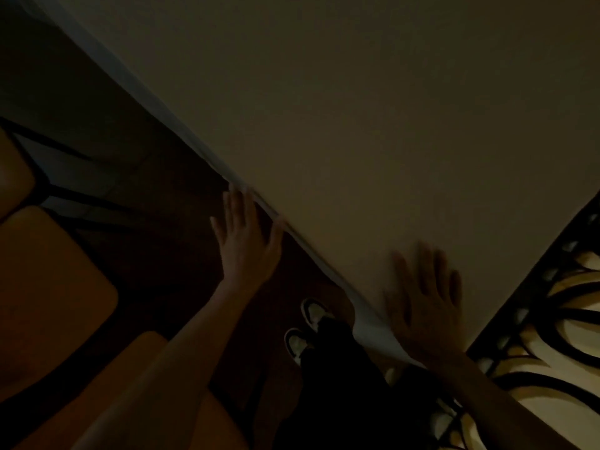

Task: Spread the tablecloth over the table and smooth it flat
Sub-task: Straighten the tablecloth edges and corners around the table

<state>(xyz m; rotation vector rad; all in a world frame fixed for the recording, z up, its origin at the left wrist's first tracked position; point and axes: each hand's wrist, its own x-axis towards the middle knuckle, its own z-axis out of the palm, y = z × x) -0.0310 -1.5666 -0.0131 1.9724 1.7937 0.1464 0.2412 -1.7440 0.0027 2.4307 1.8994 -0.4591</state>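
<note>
The scene is very dim. A pale tablecloth [373,125] covers the table and fills the upper right of the view, its hanging edge running diagonally from upper left to lower right. My left hand [248,241] is flat with fingers apart, its fingertips and thumb touching the cloth's overhanging edge beside the table. My right hand [425,303] lies palm down on top of the cloth near the close corner, fingers spread and slightly blurred. Neither hand holds anything.
Orange chair seats [48,287] with dark frames stand at the left. A patterned black and cream rug [558,336] shows at the right beyond the table corner. My shoes [305,329] and dark trousers are below, on a dark reddish floor.
</note>
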